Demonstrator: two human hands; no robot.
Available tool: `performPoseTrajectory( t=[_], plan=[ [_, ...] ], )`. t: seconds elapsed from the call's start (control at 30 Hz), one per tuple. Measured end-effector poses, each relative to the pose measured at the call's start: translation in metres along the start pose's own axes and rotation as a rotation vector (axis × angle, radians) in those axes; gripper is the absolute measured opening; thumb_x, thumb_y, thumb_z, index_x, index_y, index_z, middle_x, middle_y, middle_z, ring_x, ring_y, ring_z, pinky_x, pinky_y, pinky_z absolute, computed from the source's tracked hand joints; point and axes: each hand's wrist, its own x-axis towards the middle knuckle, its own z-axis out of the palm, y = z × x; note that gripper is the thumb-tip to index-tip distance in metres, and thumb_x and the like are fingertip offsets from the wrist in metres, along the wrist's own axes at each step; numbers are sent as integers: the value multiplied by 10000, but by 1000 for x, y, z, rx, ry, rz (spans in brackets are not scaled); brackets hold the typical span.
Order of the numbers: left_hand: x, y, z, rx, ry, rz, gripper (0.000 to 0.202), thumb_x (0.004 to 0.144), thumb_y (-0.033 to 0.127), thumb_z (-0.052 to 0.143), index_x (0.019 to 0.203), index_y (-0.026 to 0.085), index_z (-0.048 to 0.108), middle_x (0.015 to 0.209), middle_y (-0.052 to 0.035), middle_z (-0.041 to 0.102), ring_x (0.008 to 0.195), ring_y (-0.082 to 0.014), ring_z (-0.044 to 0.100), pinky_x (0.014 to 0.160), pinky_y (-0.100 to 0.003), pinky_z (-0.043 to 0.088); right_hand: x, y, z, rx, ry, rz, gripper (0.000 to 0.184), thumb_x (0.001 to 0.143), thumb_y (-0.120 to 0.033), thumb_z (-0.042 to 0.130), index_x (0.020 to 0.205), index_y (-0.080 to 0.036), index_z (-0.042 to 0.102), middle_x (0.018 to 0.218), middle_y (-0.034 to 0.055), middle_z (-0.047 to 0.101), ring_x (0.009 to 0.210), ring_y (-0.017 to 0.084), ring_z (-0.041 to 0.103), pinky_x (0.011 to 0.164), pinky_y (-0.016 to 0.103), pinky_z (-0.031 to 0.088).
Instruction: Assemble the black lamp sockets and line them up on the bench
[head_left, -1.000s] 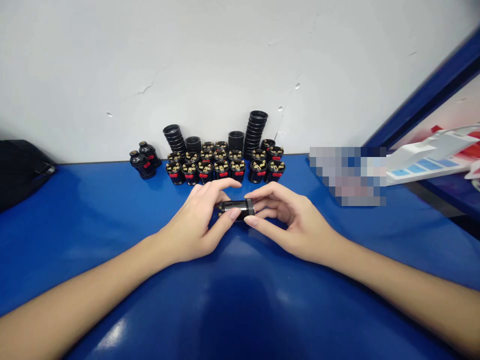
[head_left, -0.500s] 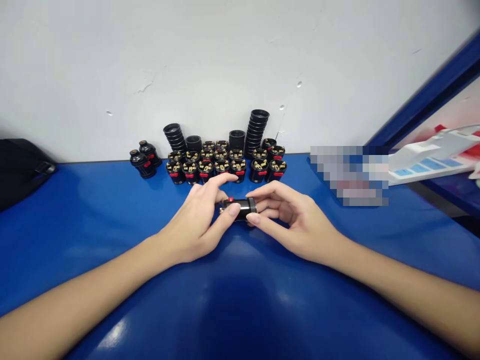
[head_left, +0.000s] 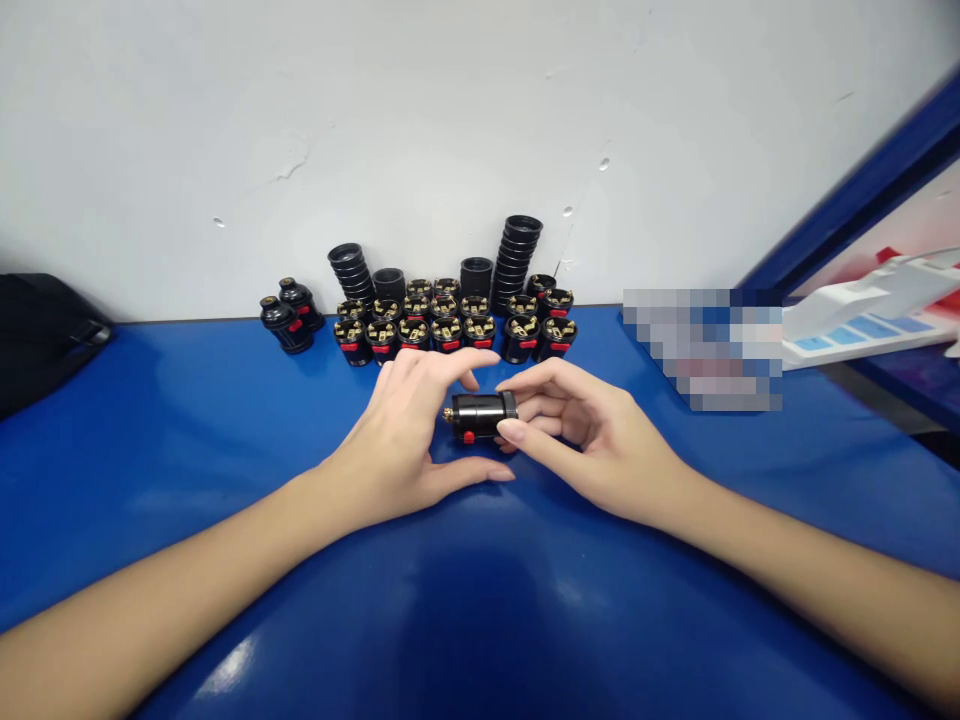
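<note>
A black lamp socket (head_left: 476,412) lies sideways between my hands, over the blue table. Its brass contacts point left, and a red switch sits low on its near side. My right hand (head_left: 581,420) grips the ribbed ring at the socket's right end between thumb and fingers. Around the left end, my left hand (head_left: 412,425) is open, thumb and fingers spread apart and off the socket. Just beyond stand several upright socket bodies (head_left: 414,342) with red switches and brass contacts on top.
Two capped sockets (head_left: 285,325) stand at the left of the group. Stacks of black rings (head_left: 516,262) rise at the back by the white wall (head_left: 450,120). A black bag (head_left: 49,340) lies far left on the blue table (head_left: 465,620); a white and blue object (head_left: 870,320) is right.
My left thumb and fingers have let go of the socket and spread apart. The socket has turned, so its red switch moved from the top to the near lower side.
</note>
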Motion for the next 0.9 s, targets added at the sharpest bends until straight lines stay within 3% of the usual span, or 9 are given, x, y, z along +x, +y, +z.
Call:
performPoseTrajectory(
  t=[0.07,0.17,0.27,0.4,0.5,0.57,0.7,0.8,0.9],
  plan=[
    [0,3,-2,-45,-75,-121,617,1057,490,631,1546,224,364,1106,-64,690,1014,-255,613,964,-457,440,-1,0,0,-15,4,-4,266,953,-308,800,1149,-206,652,1028,55,771,850,162,795,818,295,672],
    [-1,6,-4,-57,-147,-206,390,1146,361,409,1506,212,405,939,-23,689,948,-238,630,930,-448,414,-3,1,-1,-28,-9,-12,295,940,-312,816,1162,-208,653,1041,58,772,871,172,800,836,311,672],
    [-2,5,-3,-62,-120,-156,398,1109,322,512,1487,235,424,1011,-32,679,972,-234,648,928,-439,425,-3,1,-1,-27,-9,-4,285,949,-317,807,1163,-205,654,1022,62,779,863,179,797,836,328,672],
    [-3,0,0,-100,17,-15,530,1010,260,706,1466,260,435,1180,-67,655,1027,-228,654,929,-422,468,-1,0,-1,27,-11,19,253,971,-319,779,1145,-195,644,948,57,779,836,187,791,824,340,673],
    [-2,-4,3,-44,97,112,507,961,151,751,1381,244,483,1180,-70,665,1035,-221,616,928,-401,480,0,-1,-1,62,-22,31,238,979,-316,774,1130,-194,637,935,53,776,819,184,796,815,336,675],
    [-1,-4,4,6,103,149,543,952,172,778,1393,243,470,1238,-92,645,1120,-245,592,981,-423,479,0,-1,0,49,-20,29,236,977,-313,777,1130,-198,640,949,55,778,816,183,796,811,335,677],
    [-2,-2,4,-57,-22,-52,723,964,474,778,1495,247,343,1226,-108,624,1100,-281,603,976,-479,486,-1,-2,0,-7,0,17,257,960,-327,796,1138,-206,654,1021,66,776,843,181,792,819,330,680],
    [-3,1,1,-154,-131,-179,474,1103,388,521,1499,236,310,1008,-52,637,915,-237,616,901,-457,492,-2,-2,0,-26,7,12,294,942,-342,815,1150,-209,654,1051,71,774,865,189,796,832,340,682],
    [-5,2,0,-172,-141,-142,451,1093,299,514,1495,247,315,995,-47,632,888,-225,626,878,-436,497,-1,-1,0,-35,-2,10,299,941,-344,814,1152,-204,655,1036,72,778,855,190,793,832,346,682]
  ],
)
